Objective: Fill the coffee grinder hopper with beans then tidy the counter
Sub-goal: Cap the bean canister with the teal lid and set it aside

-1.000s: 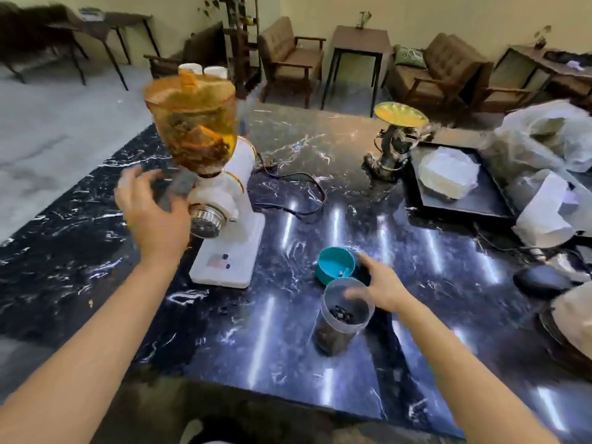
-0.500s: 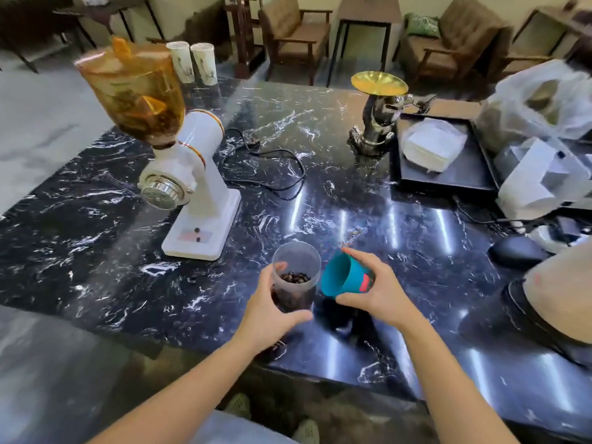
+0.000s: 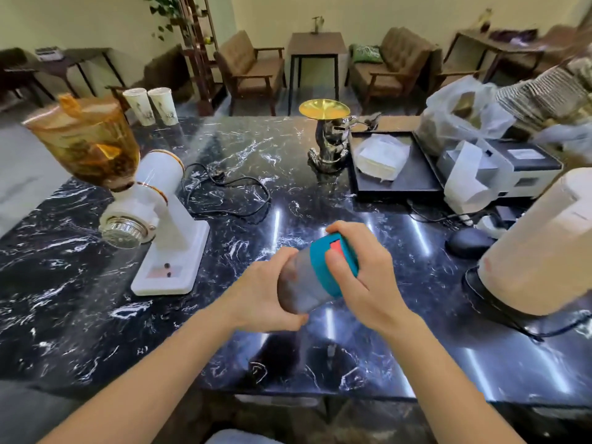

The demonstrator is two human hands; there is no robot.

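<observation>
1. We see the left hand (image 3: 262, 294) wrapped around the body of a clear plastic jar (image 3: 299, 283), which is held tilted above the black marble table (image 3: 256, 161), at its near edge.
2. The right hand (image 3: 365, 277) grips the teal lid (image 3: 333, 264) sitting on the mouth of the jar, with the thumb across the lid's side.
3. Something dark shows through the jar wall, but it is too blurred for us to name.
4. The white coffee grinder (image 3: 166, 219) stands on the table to the left, well apart from the hands.
5. Its amber transparent hopper (image 3: 86, 142) is upright on top, and dark beans are visible in its lower part.
6. A black power cord (image 3: 224, 193) lies coiled on the table just beside the grinder.
</observation>
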